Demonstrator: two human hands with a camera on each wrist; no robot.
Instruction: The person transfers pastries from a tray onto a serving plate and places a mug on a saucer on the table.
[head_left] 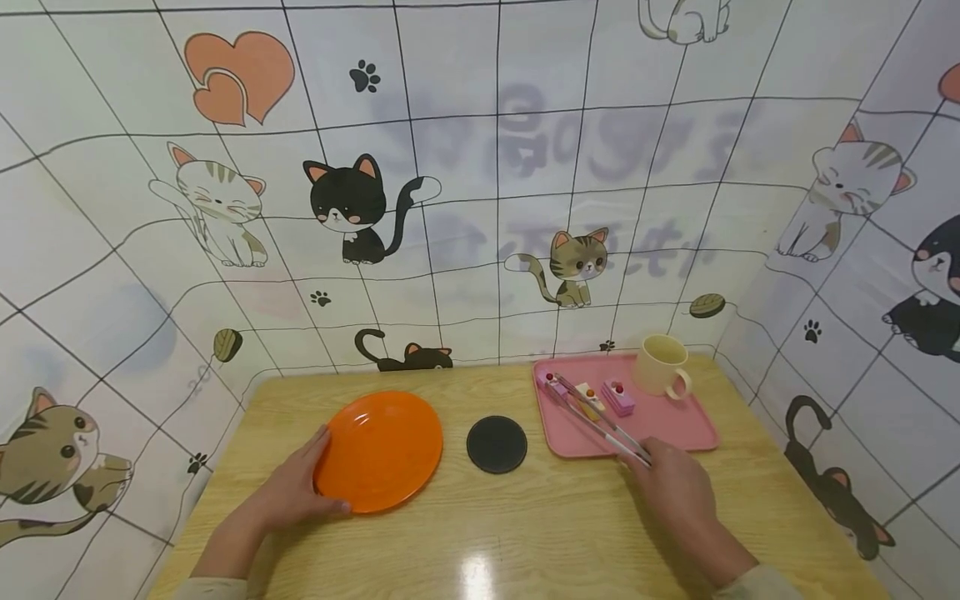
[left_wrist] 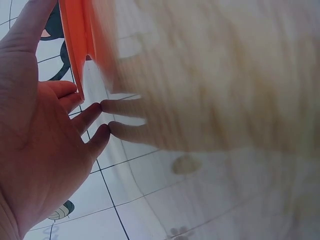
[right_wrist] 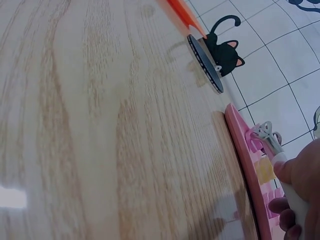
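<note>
An orange plate [head_left: 384,452] lies on the left of the table. Along its left rim rests my left hand [head_left: 288,492], thumb and fingers spread against the edge; the left wrist view shows the little-finger side reaching down to the tabletop. My right hand [head_left: 675,487] grips a pair of tongs [right_wrist: 295,200] with pale handles and metal ends. Those ends reach over a pink tray [head_left: 675,425] to a small pink toy cake [right_wrist: 254,142] in its far left corner, right at the cake. Beside it on the tray are a yellow-and-white cake [head_left: 590,402] and another pink cake [head_left: 618,398].
A cream mug [head_left: 658,367] stands in the tray's back right corner. Between plate and tray sits a round black coaster [head_left: 497,444]. A cat-print covering [head_left: 465,167] rises behind the wooden table [head_left: 480,517] and at both sides.
</note>
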